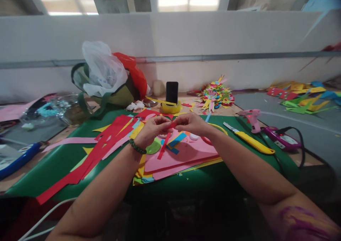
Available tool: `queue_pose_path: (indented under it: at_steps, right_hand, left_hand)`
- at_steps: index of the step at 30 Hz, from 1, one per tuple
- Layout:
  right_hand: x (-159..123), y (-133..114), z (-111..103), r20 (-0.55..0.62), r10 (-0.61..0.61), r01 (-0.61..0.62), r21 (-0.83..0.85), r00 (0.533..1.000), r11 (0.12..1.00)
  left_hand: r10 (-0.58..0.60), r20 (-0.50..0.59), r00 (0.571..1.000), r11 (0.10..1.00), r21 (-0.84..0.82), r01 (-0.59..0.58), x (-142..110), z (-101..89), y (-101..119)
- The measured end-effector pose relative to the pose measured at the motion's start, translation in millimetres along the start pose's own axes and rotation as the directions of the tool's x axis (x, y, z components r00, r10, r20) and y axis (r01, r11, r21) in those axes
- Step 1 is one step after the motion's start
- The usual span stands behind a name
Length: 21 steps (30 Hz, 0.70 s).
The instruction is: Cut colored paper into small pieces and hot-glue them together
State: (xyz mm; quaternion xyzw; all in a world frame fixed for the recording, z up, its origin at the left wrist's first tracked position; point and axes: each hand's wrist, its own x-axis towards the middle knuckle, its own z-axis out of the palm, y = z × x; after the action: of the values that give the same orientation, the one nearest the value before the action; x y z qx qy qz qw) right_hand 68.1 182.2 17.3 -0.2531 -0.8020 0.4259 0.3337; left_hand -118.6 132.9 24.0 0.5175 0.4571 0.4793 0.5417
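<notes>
My left hand (153, 130) and my right hand (192, 123) meet above the pink sheets (183, 157), fingertips pinched together on a small red paper piece (172, 124). Much of that piece is hidden behind the fingers. Below them lie a red paper strip (164, 146), blue paper strips (177, 140) and a light green paper disc (153, 146). A green bead bracelet (137, 146) circles my left wrist. Long red paper strips (98, 148) are spread to the left of my hands.
On the right lie a yellow-handled cutter (252, 141), a pink glue gun (253, 119) and a purple device (282, 138). A phone (172, 92) stands in a yellow holder (171, 108). Behind are a pile of paper flowers (217, 95) and a green bag (119, 97). A blue-handled tool (21, 160) is far left.
</notes>
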Motion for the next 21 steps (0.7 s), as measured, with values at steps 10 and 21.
queue_pose_path:
  at_steps: [10,21]
  right_hand:
    - [-9,-20,-29,0.171,0.129,-0.128,-0.016,0.977,0.992]
    - [-137,-40,-105,-0.569,0.43,-0.705,-0.642,0.701,0.3]
  left_hand:
    - [-0.036,0.101,0.994,0.995,0.092,0.026,-4,4.6,2]
    - [-0.122,0.26,0.958,0.978,0.198,0.07,-7,24.0,-9]
